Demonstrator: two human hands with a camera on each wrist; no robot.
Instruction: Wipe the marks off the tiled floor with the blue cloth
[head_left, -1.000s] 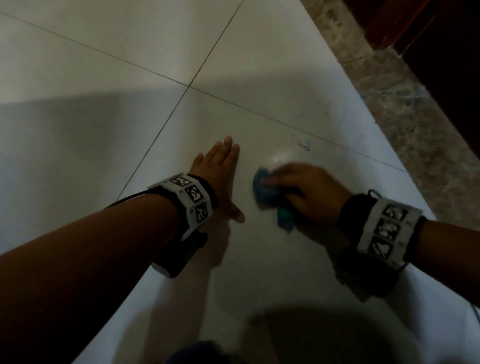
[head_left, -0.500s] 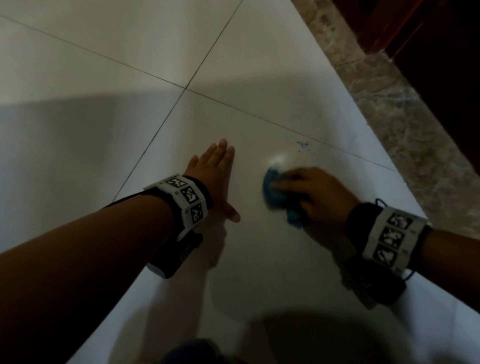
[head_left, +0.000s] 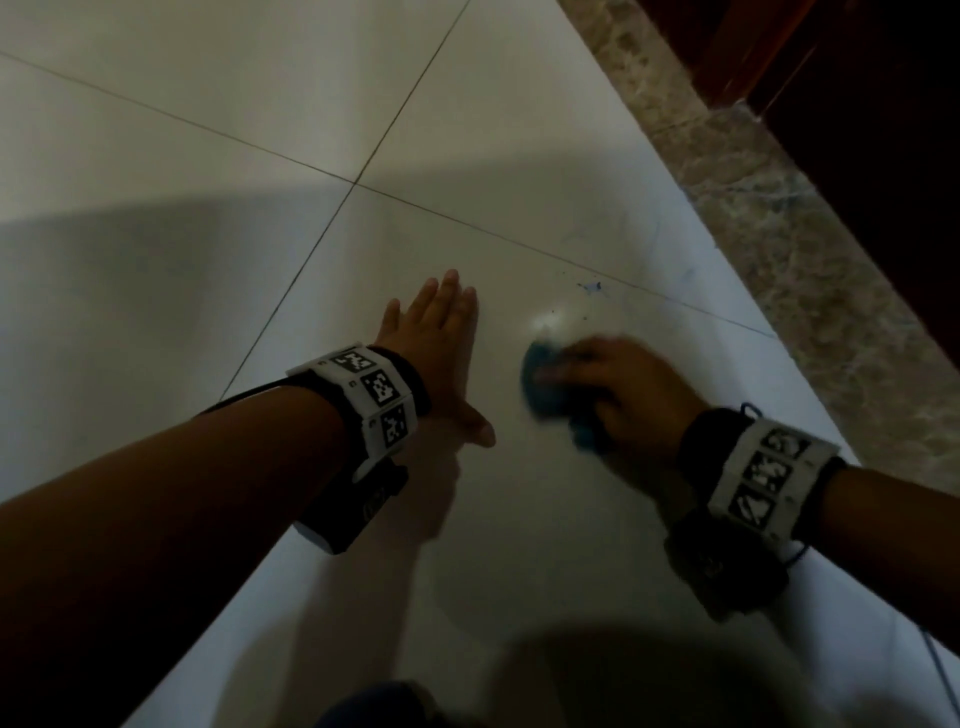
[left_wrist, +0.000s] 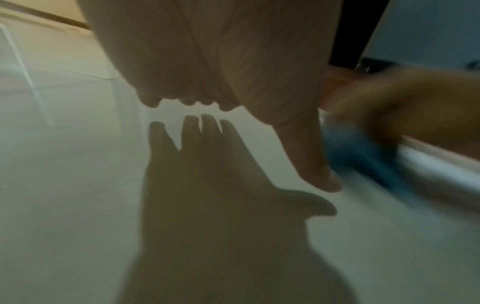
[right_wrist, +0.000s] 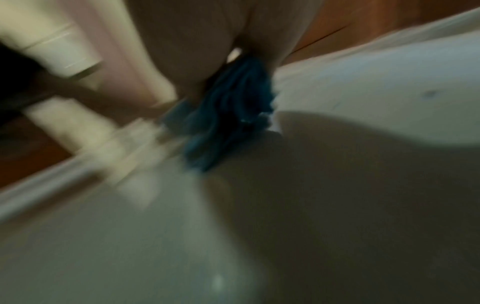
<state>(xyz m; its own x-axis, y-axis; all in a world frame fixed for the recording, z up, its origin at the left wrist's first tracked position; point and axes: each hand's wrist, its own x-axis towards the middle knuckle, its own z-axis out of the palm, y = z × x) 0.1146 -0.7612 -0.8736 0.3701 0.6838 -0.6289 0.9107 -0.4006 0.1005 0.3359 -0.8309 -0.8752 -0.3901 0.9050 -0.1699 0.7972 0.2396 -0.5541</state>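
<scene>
Our right hand (head_left: 623, 395) grips the blue cloth (head_left: 545, 384), a crumpled, bunched wad with folds trailing beneath the palm, pressed against the pale tiled floor (head_left: 519, 545). Just beyond it sits a small blue mark (head_left: 589, 287) near a grout line. Our left hand (head_left: 441, 353) lies flat beside it, fingers straight, thumb spread.

The left hand (head_left: 436, 348) lies flat on the tiled floor (head_left: 208, 156) at the frame's centre. Just to its right, apart from it, the right hand (head_left: 618, 395) holds the cloth (head_left: 540, 384) on the floor. The marks (head_left: 589, 287) sit above the cloth, below a grout line (head_left: 467, 228). A stone border (head_left: 779, 234) runs along the right.
</scene>
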